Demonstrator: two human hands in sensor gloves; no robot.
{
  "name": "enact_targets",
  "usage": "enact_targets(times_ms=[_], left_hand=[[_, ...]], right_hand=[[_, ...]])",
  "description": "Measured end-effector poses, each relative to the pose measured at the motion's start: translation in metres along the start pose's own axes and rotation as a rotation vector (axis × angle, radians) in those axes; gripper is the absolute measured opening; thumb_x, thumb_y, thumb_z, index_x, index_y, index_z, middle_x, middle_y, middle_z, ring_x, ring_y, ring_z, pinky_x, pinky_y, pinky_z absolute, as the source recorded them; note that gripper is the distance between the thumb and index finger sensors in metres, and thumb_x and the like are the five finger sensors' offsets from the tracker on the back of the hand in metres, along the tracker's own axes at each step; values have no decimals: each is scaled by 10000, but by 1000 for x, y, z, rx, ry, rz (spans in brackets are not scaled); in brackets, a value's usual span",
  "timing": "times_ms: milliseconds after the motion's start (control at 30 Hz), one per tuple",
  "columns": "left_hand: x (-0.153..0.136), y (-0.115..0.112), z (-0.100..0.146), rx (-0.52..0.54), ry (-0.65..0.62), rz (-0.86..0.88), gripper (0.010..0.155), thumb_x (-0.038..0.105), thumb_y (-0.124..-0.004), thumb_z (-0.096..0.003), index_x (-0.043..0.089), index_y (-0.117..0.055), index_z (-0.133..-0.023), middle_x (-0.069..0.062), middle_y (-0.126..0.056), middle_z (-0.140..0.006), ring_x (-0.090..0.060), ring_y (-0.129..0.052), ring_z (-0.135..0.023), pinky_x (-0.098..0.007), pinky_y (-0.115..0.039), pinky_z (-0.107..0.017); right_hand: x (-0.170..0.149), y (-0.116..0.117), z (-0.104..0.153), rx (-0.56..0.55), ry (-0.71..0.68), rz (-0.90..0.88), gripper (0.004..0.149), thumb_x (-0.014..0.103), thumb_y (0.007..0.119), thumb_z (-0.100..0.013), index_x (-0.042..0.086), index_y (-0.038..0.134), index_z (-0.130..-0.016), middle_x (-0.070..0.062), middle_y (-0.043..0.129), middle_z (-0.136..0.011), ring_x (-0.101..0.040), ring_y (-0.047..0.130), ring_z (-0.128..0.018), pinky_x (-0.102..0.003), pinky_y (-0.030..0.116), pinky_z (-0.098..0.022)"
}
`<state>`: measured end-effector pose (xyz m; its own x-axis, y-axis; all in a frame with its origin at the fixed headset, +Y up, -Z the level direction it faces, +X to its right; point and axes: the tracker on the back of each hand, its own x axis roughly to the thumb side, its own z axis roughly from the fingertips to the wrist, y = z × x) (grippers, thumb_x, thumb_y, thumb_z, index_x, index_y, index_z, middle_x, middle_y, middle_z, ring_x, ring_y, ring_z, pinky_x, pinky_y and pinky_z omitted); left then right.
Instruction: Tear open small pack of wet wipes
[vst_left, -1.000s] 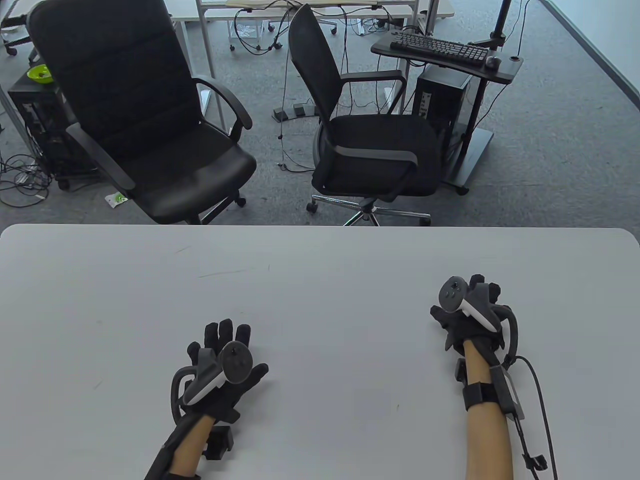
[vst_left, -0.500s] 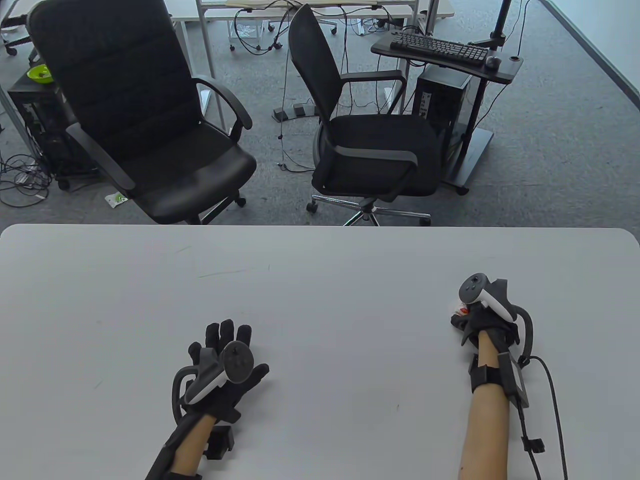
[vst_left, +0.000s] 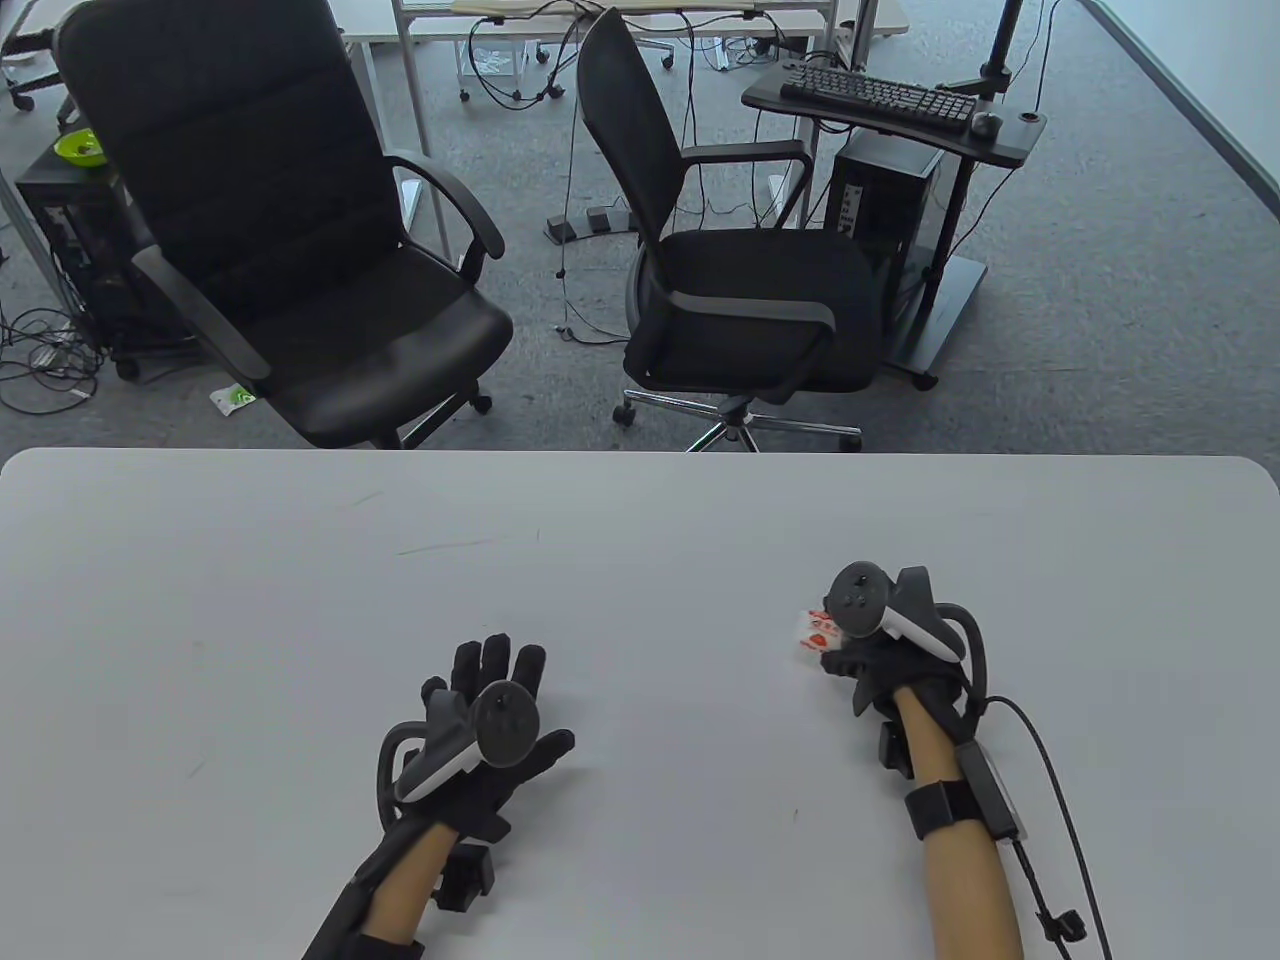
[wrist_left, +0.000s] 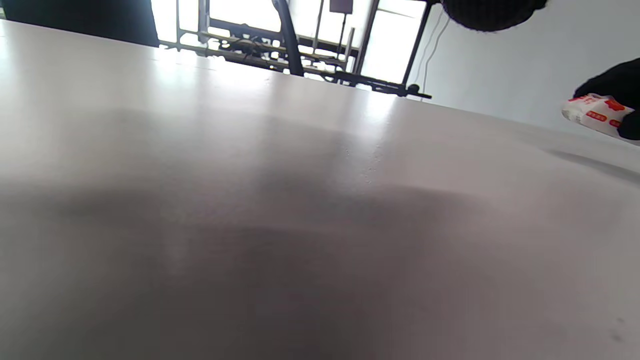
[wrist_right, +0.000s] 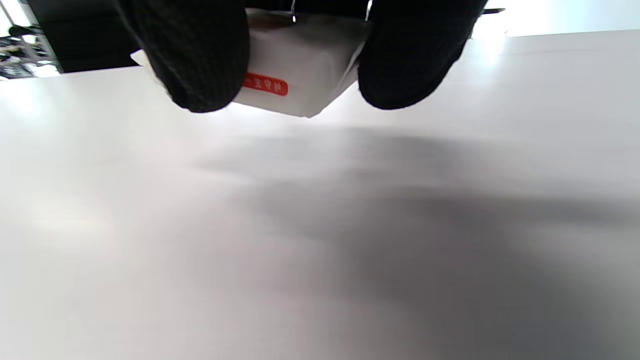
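Observation:
A small white wet-wipe pack with red print is held by my right hand above the grey table, right of centre. In the right wrist view two gloved fingers grip the pack from both sides, clear of the table surface. The pack also shows at the right edge of the left wrist view. My left hand lies flat on the table at the lower left of centre, fingers spread, holding nothing.
Two black office chairs stand beyond the table's far edge. A keyboard stand and a computer tower are at the back right. Cables lie on the carpet.
My right hand lifted the pack off the table and carried it left toward the centre. My left hand shifted a little to the right and stays flat.

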<state>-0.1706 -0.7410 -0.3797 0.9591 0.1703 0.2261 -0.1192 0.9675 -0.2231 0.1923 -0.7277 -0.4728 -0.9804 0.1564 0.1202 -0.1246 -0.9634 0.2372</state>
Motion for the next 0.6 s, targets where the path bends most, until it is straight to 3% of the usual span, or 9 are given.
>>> enact_targets(times_ms=[167,367,500,600], left_hand=[[29,5,-8,54,-106,1,937,659,-580,-486,199,-112,-1154,-213,-175,-1227,-483,-354,-1173,-716,-394,-776],[52,-5,-12,-9,-234,114,986,651,-645,-460,172,-122,-1144,-217,-444,-1191,-427,-709,-1066,-653,-599,-743],[55,-8,-9,78,-237,174,781,533,-736,-475,174,-457,-1110,-90,-811,-977,-274,-988,-767,-579,-737,-679],[54,-4,-3,157,-217,161,729,519,-777,-458,178,-573,-1069,-62,-881,-903,-236,-1024,-692,-575,-757,-672]], right_hand=[[66,6,24,-10,-237,-22,724,347,843,-528,150,438,-1094,-171,617,-1082,-497,680,-877,-442,795,-606],[123,29,52,21,-444,-50,713,334,853,-522,143,462,-1087,-186,615,-1083,-490,684,-882,-426,803,-615],[136,35,61,15,-481,-114,699,308,854,-529,105,480,-1084,-201,623,-1080,-498,683,-884,-431,808,-617],[133,36,63,4,-490,-150,701,297,839,-542,115,449,-1096,-212,603,-1097,-496,680,-898,-420,810,-638]])
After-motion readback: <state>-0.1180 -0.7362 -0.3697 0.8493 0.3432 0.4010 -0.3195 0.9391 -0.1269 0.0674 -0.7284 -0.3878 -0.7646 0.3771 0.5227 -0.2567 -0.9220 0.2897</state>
